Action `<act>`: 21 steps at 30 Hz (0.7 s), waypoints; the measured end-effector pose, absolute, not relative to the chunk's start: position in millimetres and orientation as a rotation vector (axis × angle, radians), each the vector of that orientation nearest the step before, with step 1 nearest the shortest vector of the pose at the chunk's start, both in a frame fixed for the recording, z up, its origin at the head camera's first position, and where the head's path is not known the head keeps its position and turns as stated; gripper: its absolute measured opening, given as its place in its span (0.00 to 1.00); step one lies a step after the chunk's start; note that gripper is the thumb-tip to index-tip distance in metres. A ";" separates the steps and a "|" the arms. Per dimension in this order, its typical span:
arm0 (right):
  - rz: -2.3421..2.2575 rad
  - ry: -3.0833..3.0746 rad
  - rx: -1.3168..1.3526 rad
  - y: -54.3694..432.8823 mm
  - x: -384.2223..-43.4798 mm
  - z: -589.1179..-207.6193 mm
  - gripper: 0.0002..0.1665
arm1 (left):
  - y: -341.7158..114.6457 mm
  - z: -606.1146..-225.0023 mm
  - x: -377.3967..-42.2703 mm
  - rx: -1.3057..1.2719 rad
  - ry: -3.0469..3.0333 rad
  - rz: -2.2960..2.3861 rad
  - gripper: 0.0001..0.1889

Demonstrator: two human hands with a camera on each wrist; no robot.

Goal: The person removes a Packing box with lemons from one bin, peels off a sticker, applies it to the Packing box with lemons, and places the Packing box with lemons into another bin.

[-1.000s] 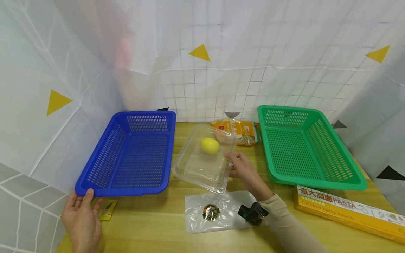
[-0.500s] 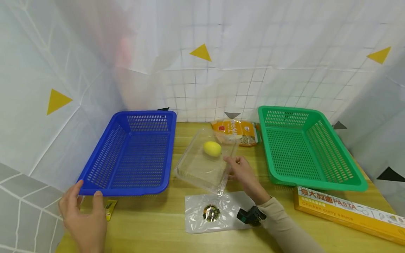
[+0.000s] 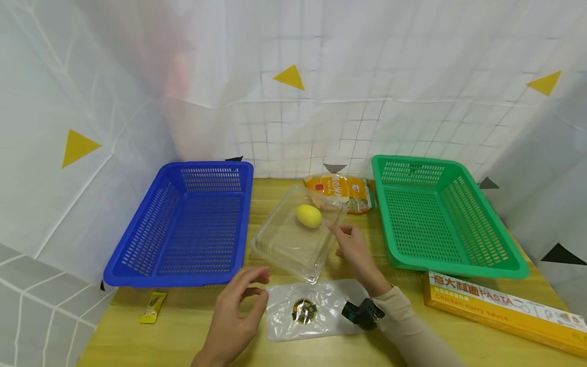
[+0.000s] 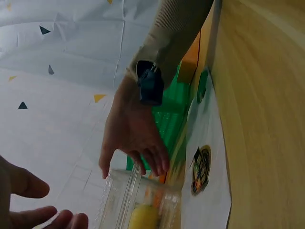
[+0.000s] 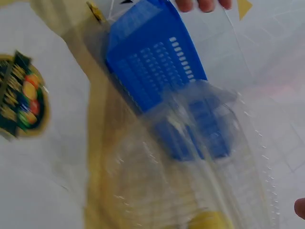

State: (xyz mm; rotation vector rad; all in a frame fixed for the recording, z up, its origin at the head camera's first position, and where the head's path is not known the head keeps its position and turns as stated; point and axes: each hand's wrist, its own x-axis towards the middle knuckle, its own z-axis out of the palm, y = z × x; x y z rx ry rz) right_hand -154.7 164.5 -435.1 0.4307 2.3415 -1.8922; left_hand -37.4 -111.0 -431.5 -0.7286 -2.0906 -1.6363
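Observation:
A clear plastic container [image 3: 285, 243] is in the middle of the head view, with a yellow lemon [image 3: 309, 216] inside it. My right hand [image 3: 357, 251] holds the container by its right side, thumb and fingers at the edge; the left wrist view shows the thumb on one side and the fingers on the other. Short of the container's near left corner is my left hand [image 3: 236, 313], its fingers loosely bent and nothing in them. A flat clear plastic bag [image 3: 285, 329] with a round printed label lies under the right wrist and its black wrist strap.
To the left stands a blue basket [image 3: 202, 232], to the right a green basket [image 3: 415, 219]. An orange food packet [image 3: 339, 191] lies at the back by the wall. A small yellow sachet [image 3: 153, 307] is at the front left, a pasta box [image 3: 500, 311] at the front right.
My left hand has let go of the blue basket's near left corner and moved right, toward the container. The container has shifted slightly right and back in my right hand.

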 end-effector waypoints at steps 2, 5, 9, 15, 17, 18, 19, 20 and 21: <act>-1.928 2.360 0.417 166.9 -162.3 -430.8 0.45 | -103.2 -434.5 -35.9 -0.678 -2.181 -1.774 0.28; -1.996 2.391 0.342 172.1 -176.5 -428.5 0.46 | -95.5 -438.1 -37.4 -0.577 -2.264 -1.878 0.28; -2.031 2.453 0.218 176.9 -191.0 -432.8 0.45 | -90.0 -441.8 -42.0 -0.514 -2.321 -1.880 0.27; -2.040 2.492 0.202 181.5 -191.4 -444.1 0.44 | -90.3 -445.4 -46.0 -0.502 -2.371 -1.870 0.28; -2.009 2.546 0.205 183.2 -187.6 -446.2 0.40 | -91.4 -445.6 -46.6 -0.502 -2.381 -1.856 0.29; -1.987 2.582 0.202 183.8 -185.4 -447.0 0.37 | -92.0 -445.6 -46.6 -0.501 -2.385 -1.845 0.29; -1.959 2.622 0.199 184.4 -183.1 -447.6 0.35 | -92.6 -445.8 -46.7 -0.498 -2.389 -1.833 0.30; -1.930 2.663 0.199 184.8 -180.7 -448.3 0.33 | -93.1 -445.7 -46.5 -0.489 -2.392 -1.824 0.30; -1.907 2.693 0.200 185.1 -177.6 -448.9 0.31 | -93.7 -445.7 -46.4 -0.475 -2.398 -1.817 0.30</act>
